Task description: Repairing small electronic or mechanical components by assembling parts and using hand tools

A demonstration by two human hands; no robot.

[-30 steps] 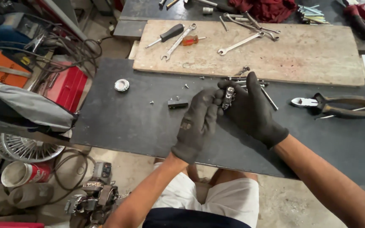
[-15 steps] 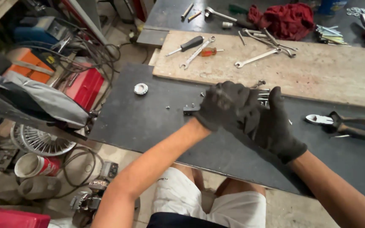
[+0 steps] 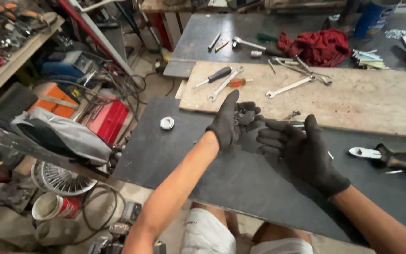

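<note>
Left hand, gloved, palm up above dark bench; fingers curled around small metal part, its long axis indiscernible. Right hand just beside, fingers spread and empty, pointing toward left hand.

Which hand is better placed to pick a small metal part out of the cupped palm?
Right. The left hand cradles the small metal parts, while the right hand is open, empty and just beside it.

Red rag, spanners on wooden board, pliers, round nut
</note>
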